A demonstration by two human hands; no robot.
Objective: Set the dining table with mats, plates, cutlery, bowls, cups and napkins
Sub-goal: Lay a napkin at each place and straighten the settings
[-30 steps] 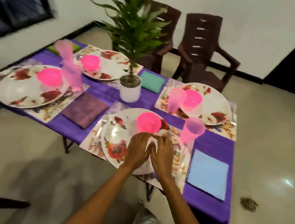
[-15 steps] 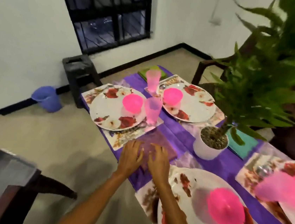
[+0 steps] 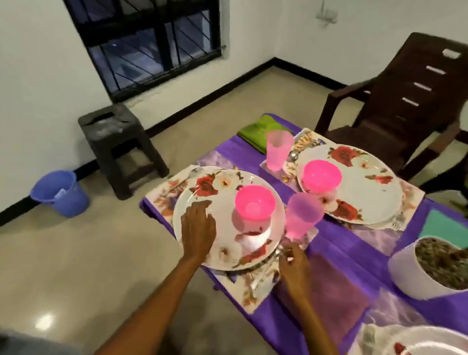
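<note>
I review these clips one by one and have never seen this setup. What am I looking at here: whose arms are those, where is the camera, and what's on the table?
No machine: a person wears a camera on the head, looking down at their own arms. The left hand rests on a floral plate holding a pink bowl. The right hand touches cutlery beside that plate, near a pink cup; whether it grips is unclear. A purple napkin and a potted plant sit on the purple tablecloth.
</note>
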